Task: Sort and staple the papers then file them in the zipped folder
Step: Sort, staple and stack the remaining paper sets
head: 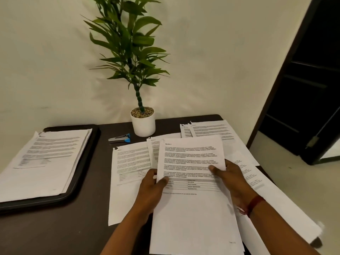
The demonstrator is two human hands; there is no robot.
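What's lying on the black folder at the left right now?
A stack of printed papers lies on the folder; only its dark rim shows, the inside beneath is covered.

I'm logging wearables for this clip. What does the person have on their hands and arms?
Very little. The left hand and right hand are ungloved, with no rings or watch that I can see. No sleeves are in view. The only item is a dark red thread band round the right wrist.

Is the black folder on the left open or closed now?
Open: the black folder lies flat on the table, and a stack of papers rests uncovered inside its raised rim.
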